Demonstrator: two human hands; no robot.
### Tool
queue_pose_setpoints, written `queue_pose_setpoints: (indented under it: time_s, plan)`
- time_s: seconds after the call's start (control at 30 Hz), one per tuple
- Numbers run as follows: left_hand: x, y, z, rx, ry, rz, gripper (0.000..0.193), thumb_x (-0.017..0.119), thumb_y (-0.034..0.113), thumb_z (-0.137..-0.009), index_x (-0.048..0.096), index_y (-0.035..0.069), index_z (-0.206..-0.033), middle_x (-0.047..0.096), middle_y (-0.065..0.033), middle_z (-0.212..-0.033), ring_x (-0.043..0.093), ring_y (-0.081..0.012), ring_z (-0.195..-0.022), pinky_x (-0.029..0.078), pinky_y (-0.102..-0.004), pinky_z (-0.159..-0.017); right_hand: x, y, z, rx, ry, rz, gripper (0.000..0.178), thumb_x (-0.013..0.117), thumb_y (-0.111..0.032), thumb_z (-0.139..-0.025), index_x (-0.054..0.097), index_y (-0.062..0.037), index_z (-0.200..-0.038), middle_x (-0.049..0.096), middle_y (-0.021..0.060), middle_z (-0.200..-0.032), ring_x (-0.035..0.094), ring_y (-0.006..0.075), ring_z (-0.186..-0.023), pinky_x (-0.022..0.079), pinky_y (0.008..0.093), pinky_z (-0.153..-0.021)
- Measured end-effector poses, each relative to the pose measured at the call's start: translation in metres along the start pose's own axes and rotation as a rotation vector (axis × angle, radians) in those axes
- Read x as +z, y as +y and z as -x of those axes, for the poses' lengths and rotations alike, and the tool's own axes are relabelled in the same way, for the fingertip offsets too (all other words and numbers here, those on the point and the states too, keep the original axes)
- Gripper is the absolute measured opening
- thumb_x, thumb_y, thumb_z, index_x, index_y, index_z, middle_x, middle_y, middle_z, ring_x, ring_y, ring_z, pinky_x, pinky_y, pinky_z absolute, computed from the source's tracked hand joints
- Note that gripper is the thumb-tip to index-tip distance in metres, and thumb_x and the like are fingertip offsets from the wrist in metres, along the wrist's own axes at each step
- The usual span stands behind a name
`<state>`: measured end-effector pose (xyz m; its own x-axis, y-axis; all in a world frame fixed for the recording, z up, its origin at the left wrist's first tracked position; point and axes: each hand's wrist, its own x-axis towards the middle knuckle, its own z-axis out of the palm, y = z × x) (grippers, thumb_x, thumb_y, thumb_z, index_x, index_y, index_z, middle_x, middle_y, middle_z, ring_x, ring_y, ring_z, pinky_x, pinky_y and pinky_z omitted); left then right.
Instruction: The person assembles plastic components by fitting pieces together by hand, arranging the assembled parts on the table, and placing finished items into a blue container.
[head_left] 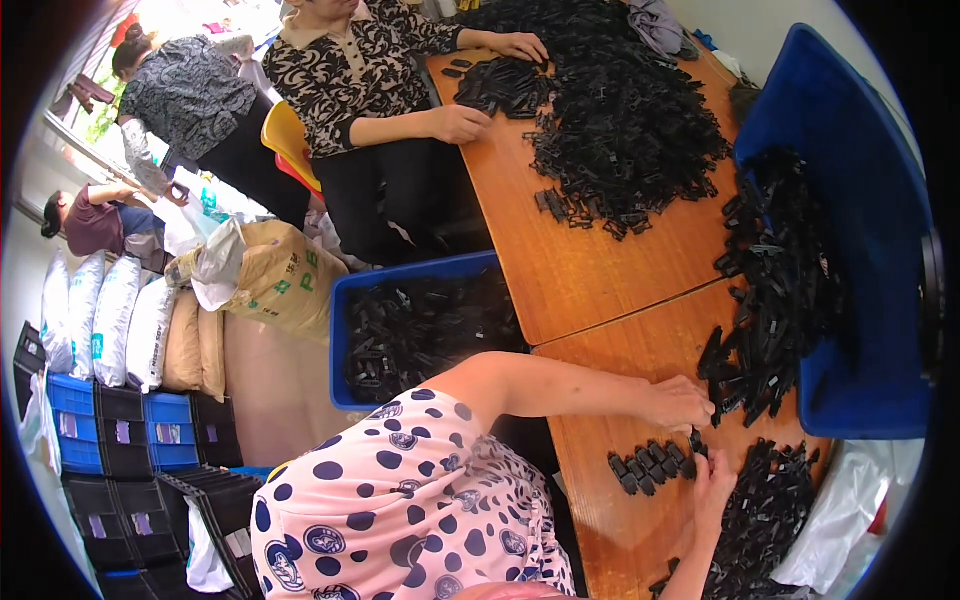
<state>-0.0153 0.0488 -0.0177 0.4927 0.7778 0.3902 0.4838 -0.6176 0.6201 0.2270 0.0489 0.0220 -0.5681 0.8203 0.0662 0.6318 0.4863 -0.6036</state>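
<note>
My left hand (682, 403) reaches across the orange-brown table, its fingers pinched together at the top of a small black plastic part (698, 440). Just below, my right hand (714, 482) grips the same part between thumb and fingers. The fingers partly cover it, so its exact shape is hidden. Close to my right fingertips, several black plastic parts (650, 466) lie side by side in a neat double row. A loose heap of longer black plastic pieces (745, 375) lies just beyond my left hand, and another heap (765, 505) spreads beside my right hand and forearm.
A blue bin (865, 230) lies tipped at the right, black pieces spilling from it. Another blue bin (338, 350) of black parts stands beside the table. Across the table (590, 290), a seated person's hand (462, 124) works by a large black pile (630, 130). Sacks (285, 275) and crates (125, 425) stand left.
</note>
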Motion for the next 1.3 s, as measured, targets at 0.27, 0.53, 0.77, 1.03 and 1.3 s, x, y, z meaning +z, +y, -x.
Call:
queue_pose_setpoints:
  time_s: [0.27,0.53,0.77,1.03,1.3]
  plan:
    - [0.009,-0.001,-0.002,0.001,0.003,0.011,0.020,0.076,0.017,-0.075,0.062,0.004,-0.081,0.060,-0.0103,-0.089,0.062,-0.0336,-0.093,0.050,-0.0457,-0.073,0.009,0.011,-0.009,-0.079,0.052,0.088,0.016,0.074,-0.012,-0.086,0.063,-0.0014,-0.092,0.063,0.0185,-0.074,0.062,0.0396,-0.068,0.049,0.0416,-0.062]
    - [0.032,0.088,0.062,0.036,0.032,-0.120,0.082,0.080,0.053,-0.073,0.052,0.007,-0.135,0.045,-0.0213,-0.141,0.041,-0.0396,-0.131,0.032,-0.0555,-0.103,0.018,-0.008,0.010,-0.003,0.138,-0.046,0.016,0.061,-0.011,-0.096,0.065,0.0039,-0.100,0.060,0.0211,-0.090,0.060,0.0358,-0.085,0.047,0.0412,-0.075]
    - [0.061,0.084,0.071,0.068,0.162,-0.168,0.068,0.083,0.041,-0.073,0.056,0.006,-0.125,0.048,-0.0185,-0.137,0.041,-0.0369,-0.133,0.033,-0.0539,-0.104,0.042,-0.034,0.029,0.044,0.267,0.141,0.028,0.048,-0.017,-0.105,0.059,0.0078,-0.100,0.057,0.0235,-0.094,0.055,0.0390,-0.089,0.044,0.0450,-0.080]
    - [0.016,0.068,0.111,0.157,0.230,-0.167,0.063,0.089,0.040,-0.063,0.058,0.010,-0.109,0.052,-0.0126,-0.126,0.047,-0.0341,-0.127,0.038,-0.0514,-0.100,0.084,-0.065,0.022,0.031,0.330,0.090,0.026,0.048,-0.016,-0.104,0.058,0.0061,-0.092,0.050,0.0253,-0.092,0.052,0.0434,-0.087,0.042,0.0497,-0.076]
    - [-0.004,0.059,0.128,0.105,0.194,-0.158,0.065,0.089,0.041,-0.061,0.058,0.010,-0.109,0.052,-0.0117,-0.127,0.047,-0.0328,-0.127,0.039,-0.0492,-0.098,0.099,-0.080,0.006,0.003,0.317,0.117,0.026,0.048,-0.015,-0.104,0.058,0.0056,-0.093,0.050,0.0257,-0.092,0.052,0.0445,-0.086,0.043,0.0511,-0.074]
